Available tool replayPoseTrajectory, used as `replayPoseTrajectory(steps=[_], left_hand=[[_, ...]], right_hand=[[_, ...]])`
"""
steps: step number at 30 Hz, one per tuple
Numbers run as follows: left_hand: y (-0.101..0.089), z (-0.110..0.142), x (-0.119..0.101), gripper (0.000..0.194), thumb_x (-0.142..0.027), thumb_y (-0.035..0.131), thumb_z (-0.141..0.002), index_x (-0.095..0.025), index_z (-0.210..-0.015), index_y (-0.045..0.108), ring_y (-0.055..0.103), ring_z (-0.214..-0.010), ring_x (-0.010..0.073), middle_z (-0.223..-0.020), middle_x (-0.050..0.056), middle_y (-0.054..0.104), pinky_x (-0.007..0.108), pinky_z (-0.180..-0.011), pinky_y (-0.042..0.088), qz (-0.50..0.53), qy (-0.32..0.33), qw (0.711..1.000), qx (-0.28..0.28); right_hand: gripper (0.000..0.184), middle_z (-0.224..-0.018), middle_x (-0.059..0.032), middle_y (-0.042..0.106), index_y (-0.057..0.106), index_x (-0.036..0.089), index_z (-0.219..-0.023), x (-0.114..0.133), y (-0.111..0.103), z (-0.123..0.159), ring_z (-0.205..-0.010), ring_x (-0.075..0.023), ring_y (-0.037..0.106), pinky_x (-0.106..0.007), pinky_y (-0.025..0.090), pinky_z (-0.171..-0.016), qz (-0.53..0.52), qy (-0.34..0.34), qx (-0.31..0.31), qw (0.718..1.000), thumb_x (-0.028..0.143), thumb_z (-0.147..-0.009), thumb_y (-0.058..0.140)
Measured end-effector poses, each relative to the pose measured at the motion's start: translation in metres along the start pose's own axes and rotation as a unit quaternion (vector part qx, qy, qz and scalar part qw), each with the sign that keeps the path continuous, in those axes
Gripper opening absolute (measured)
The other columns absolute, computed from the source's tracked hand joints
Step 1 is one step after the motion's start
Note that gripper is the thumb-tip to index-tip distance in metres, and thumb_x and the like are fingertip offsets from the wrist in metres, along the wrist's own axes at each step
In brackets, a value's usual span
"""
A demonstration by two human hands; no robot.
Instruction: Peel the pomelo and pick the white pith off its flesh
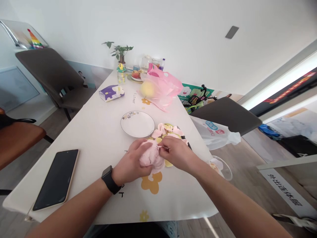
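The white worktop [106, 132] spreads below the wall, printed with yellow flowers; taking the pink round fruit near its front as the clock's centre, a grey chair [44, 67] stands at 10 o'clock, beyond the worktop's edge, and a white carrier bag [210, 137] hangs at 2 o'clock, by the opposite edge; a pink plastic bag [164, 89] lies at 12 o'clock, with a yellow round fruit [147, 89] showing through its thin side; a dark-screened phone [57, 178] lies flat between 8 and 9 o'clock; a bare white plate [137, 124] sits at 11 o'clock, just beside the fruit; a purple and white packet [111, 93] rests between 10 and 11, farther back; pieces of pink and yellow-green peel [163, 129] lie heaped at 1 o'clock, partly behind the right hand; the left hand [133, 162], with a black watch above its wrist, has its grip spread around the pink round fruit [148, 156] from the 9 o'clock side, fingers over the top and thumb below; the right hand [175, 151] has its grip closed in a pinch on a bit of pale skin [159, 146] at the fruit's 2 o'clock side.
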State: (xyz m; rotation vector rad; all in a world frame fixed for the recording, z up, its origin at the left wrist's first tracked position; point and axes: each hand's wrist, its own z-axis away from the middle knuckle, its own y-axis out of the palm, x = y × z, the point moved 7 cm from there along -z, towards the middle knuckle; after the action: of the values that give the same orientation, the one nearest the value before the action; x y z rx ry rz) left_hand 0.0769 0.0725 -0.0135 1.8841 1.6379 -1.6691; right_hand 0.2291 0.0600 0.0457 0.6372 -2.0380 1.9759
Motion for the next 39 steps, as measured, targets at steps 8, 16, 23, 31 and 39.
replayPoseTrajectory(steps=[8,16,23,31,39], left_hand=[[-0.003,0.001,0.006,0.071,-0.015,0.073,-0.070,-0.026,-0.135,0.045,0.046,-0.135,0.0301,-0.144,0.012,0.040,0.050,-0.115,0.042,0.016,-0.012,1.000,-0.001],[-0.002,0.000,0.005,0.072,-0.014,0.073,-0.070,-0.027,-0.135,0.045,0.046,-0.135,0.0292,-0.145,0.011,0.040,0.048,-0.114,0.042,0.014,-0.007,1.000,0.007],[-0.007,0.001,0.010,0.073,-0.013,0.072,-0.068,-0.026,-0.135,0.045,0.046,-0.136,0.0304,-0.147,0.012,0.039,0.049,-0.116,0.040,0.015,-0.011,1.000,0.018],[-0.019,-0.005,0.015,0.079,-0.010,0.066,-0.068,-0.026,-0.141,0.040,0.047,-0.137,0.0297,-0.148,0.011,0.045,0.049,-0.115,0.042,0.056,-0.047,0.994,0.078],[-0.020,-0.003,0.008,0.090,-0.007,0.067,-0.064,-0.028,-0.147,0.035,0.043,-0.140,0.0326,-0.153,0.012,0.041,0.052,-0.115,0.041,0.041,-0.008,0.992,0.120]], right_hand=[[0.030,-0.060,0.0019,0.062,0.065,0.019,-0.088,-0.048,0.030,0.012,-0.052,-0.0136,0.054,-0.028,0.046,-0.055,-0.393,0.187,0.009,0.900,0.048,-0.083,0.066],[0.033,-0.068,0.0014,0.060,0.063,0.021,-0.085,-0.046,0.035,0.017,-0.063,-0.0168,0.059,-0.030,0.047,-0.059,-0.333,0.164,-0.016,0.928,0.054,-0.084,0.064],[0.023,-0.085,-0.0061,0.068,0.067,0.020,-0.085,-0.084,0.005,0.008,-0.079,-0.0220,0.063,-0.035,0.048,-0.073,-0.055,0.180,-0.176,0.966,0.035,-0.091,0.050],[0.036,-0.117,-0.0113,0.068,0.072,0.018,-0.106,-0.086,-0.006,-0.011,-0.111,-0.0252,0.060,-0.039,0.046,-0.097,0.053,0.091,-0.095,0.990,0.011,-0.090,0.041],[0.036,-0.114,-0.0094,0.069,0.065,0.022,-0.120,-0.037,0.002,0.005,-0.099,-0.0238,0.065,-0.039,0.052,-0.086,-0.061,0.021,0.000,0.998,0.044,-0.093,0.057]])
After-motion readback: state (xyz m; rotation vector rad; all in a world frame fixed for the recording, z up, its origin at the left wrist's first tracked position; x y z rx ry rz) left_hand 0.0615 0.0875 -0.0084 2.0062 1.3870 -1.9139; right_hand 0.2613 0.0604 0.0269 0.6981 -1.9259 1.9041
